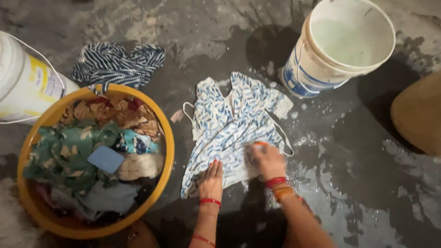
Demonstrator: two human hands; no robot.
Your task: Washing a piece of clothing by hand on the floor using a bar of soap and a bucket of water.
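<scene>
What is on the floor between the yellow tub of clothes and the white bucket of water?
The blue-and-white patterned garment lies spread on the wet floor between the yellow tub and white bucket, as the head view shows.

I am seeing a blue-and-white patterned garment point(232, 124) lying spread flat and soaked on the wet grey floor, straps trailing outward.

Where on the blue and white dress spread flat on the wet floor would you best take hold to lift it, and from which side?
Take the dress by its upper shoulder edge, coming from the far side near the white bucket. That end lies bare, with loose straps, while the left hand presses the hem and the right hand works the skirt.
</scene>
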